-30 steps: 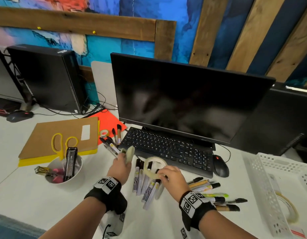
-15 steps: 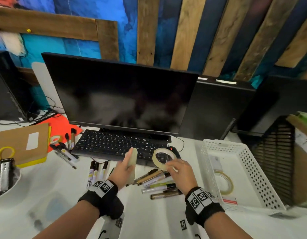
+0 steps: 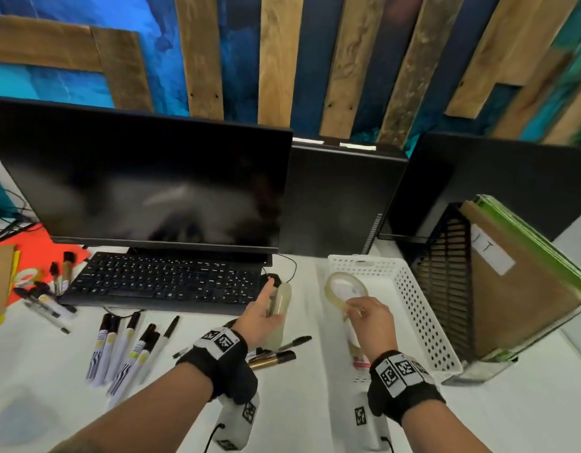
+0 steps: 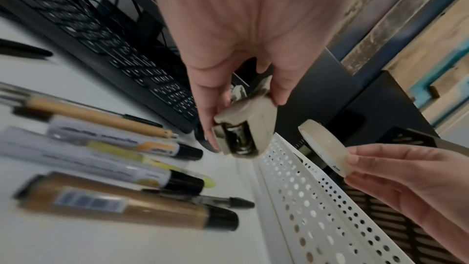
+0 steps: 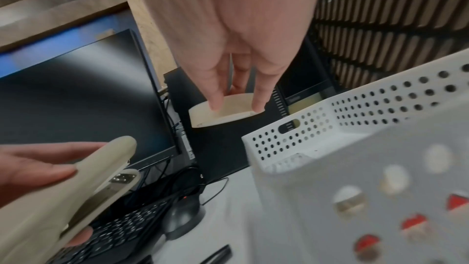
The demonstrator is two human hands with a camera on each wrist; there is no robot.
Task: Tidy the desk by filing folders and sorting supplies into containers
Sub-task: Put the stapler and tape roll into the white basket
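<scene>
My left hand (image 3: 263, 318) grips a beige stapler (image 3: 279, 308) just in front of the keyboard's right end; the left wrist view shows thumb and fingers round the stapler (image 4: 243, 136). My right hand (image 3: 367, 318) pinches a roll of clear tape (image 3: 343, 287) by its rim, held over the near left edge of the white perforated basket (image 3: 423, 322). In the right wrist view the tape roll (image 5: 218, 115) hangs from my fingertips, left of the basket (image 5: 355, 127). Several markers (image 3: 125, 348) lie loose on the desk to the left.
A black mesh file holder (image 3: 446, 282) with brown and green folders (image 3: 517, 282) stands right of the basket. The keyboard (image 3: 171, 279), monitor (image 3: 145, 188) and mouse (image 3: 272, 279) fill the middle. A gold marker (image 3: 272, 359) lies under my left wrist.
Both hands have carried the stapler and the tape roll to the right, from above the markers to beside the white basket. My view has swung right with them.
</scene>
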